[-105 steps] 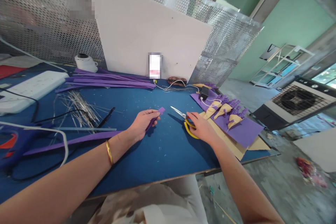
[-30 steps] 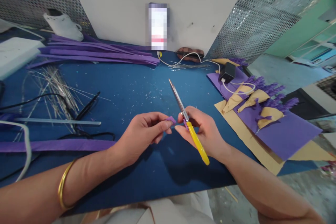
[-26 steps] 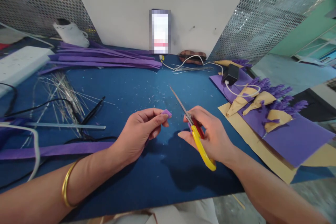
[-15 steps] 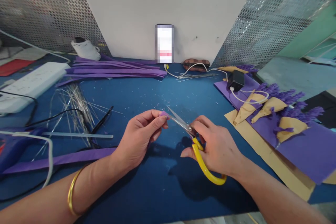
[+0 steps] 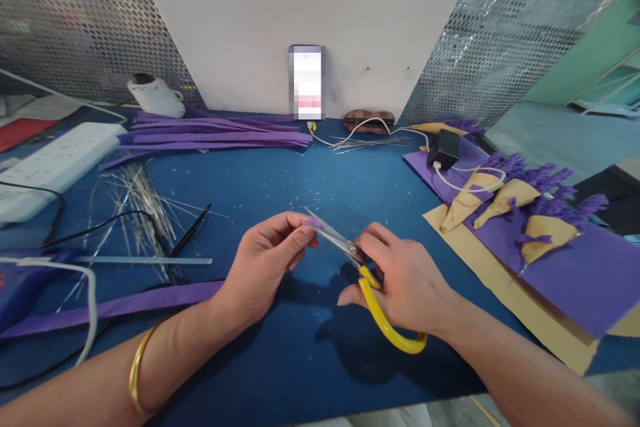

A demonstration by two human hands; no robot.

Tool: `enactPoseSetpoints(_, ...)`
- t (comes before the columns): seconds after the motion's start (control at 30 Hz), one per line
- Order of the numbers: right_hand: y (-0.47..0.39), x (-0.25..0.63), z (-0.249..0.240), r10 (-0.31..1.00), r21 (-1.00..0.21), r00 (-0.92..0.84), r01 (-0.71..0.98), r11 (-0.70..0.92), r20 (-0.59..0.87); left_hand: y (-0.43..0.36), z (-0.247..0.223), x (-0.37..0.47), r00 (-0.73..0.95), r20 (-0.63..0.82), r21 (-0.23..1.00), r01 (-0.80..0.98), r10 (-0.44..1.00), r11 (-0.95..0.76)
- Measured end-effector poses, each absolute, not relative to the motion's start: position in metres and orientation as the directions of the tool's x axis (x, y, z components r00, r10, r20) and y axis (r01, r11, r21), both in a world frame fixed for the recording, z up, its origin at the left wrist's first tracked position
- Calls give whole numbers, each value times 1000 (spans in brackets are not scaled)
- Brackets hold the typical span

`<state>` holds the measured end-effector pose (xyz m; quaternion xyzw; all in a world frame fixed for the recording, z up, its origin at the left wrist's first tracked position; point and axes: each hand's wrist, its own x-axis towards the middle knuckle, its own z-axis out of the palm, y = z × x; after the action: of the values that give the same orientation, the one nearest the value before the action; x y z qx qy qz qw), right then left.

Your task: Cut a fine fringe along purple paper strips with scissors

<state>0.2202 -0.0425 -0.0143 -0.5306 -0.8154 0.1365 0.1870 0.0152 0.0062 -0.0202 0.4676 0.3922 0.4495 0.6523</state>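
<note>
Between the thumb and fingers of my left hand (image 5: 273,257) is pinched a small purple piece (image 5: 313,221), paper or felt, mostly hidden by the fingertips. My right hand (image 5: 400,273) grips yellow-handled scissors (image 5: 393,327), whose blades point up and left. The blades lie at the purple piece, right by my left fingertips, and are only slightly apart. A long purple strip (image 5: 150,300) lies on the table and passes behind my left wrist; whether it joins the pinched piece I cannot tell.
Purple strips (image 5: 225,137) lie at the back beneath a phone (image 5: 307,83). Thin wires (image 5: 143,203), a power strip (image 5: 60,163) and a glue gun (image 5: 35,283) are on the left. Paper-wrapped lavender bunches (image 5: 547,237) rest on purple sheets (image 5: 560,293) at right, near a black adapter (image 5: 444,149).
The scissor blades have moved closer together and onto the purple piece at my left fingertips. My left hand keeps its pinch. The whole view has shifted slightly.
</note>
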Motion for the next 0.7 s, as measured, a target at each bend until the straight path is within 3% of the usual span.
enactPoseSetpoints(0.7, -47, 217, -14, 920, -519, -360, 762, 386, 155, 3, -23, 16, 291, -89, 974, -176, 952, 145)
